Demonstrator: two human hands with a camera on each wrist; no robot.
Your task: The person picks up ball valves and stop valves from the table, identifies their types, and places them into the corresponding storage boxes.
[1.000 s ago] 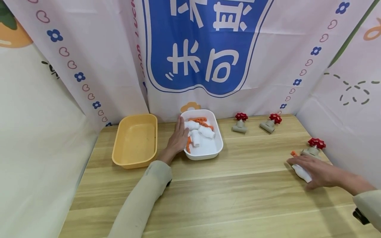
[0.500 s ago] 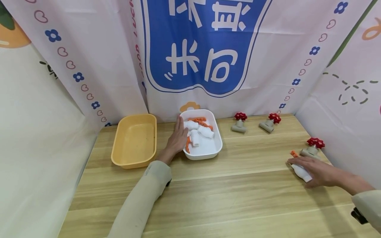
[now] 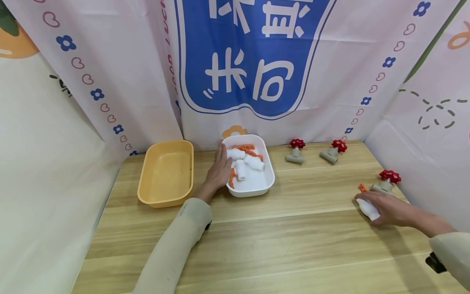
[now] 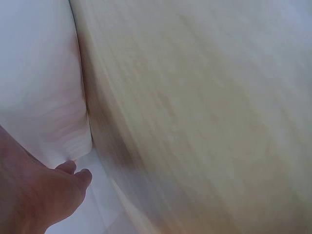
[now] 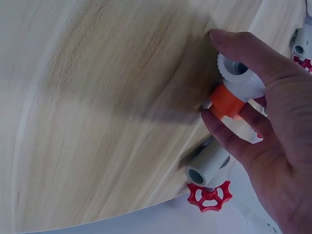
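My left hand (image 3: pixel 219 170) lies with straight fingers along the left side of a white tray (image 3: pixel 269 179). Inside the tray are several white pipe fittings (image 3: pixel 254 163) and orange strips (image 3: pixel 244 147). At the right of the table my right hand (image 3: pixel 391 207) grips a white pipe fitting (image 3: pixel 368 210), thumb on one side and fingers on the other. The right wrist view shows the fitting's ribbed, hollow end (image 5: pixel 236 67). An orange piece (image 5: pixel 227 100) shows beside it, at my fingertips; the palm side of the fitting is hidden.
A grey valve with a red handwheel (image 3: pixel 384 185) lies just beyond my right hand. Two similar valves, one near the middle (image 3: pixel 295 152) and one to its right (image 3: pixel 330 154), lie along the back. Left of the white tray stands a yellow tray (image 3: pixel 167 175). A printed curtain (image 3: pixel 315 126) borders the table.
My right hand and the white fitting have shifted slightly left and away from me, and the fitting has turned a little. The left hand has stayed at the white tray.
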